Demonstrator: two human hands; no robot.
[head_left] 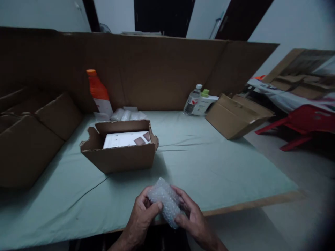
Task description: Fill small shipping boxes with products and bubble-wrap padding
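Both hands hold a roll of bubble wrap (166, 200) just above the near edge of the table. My left hand (141, 216) grips its left side, with the thumb pressed on top. My right hand (192, 216) wraps around its right end, fingers curled under it. What the wrap encloses is hidden. Behind the hands, an open cardboard box (119, 155) stands on the pale green table cover (209, 167). It contains a flat white package (125, 139).
An orange bottle (98, 91) and small wrapped rolls (127, 115) sit behind the box. At the back right stand a clear water bottle (192, 99), a white container (205, 104) and a tipped carton (235, 116). Cardboard walls (157, 69) ring the table. A red chair (303, 123) is on the right.
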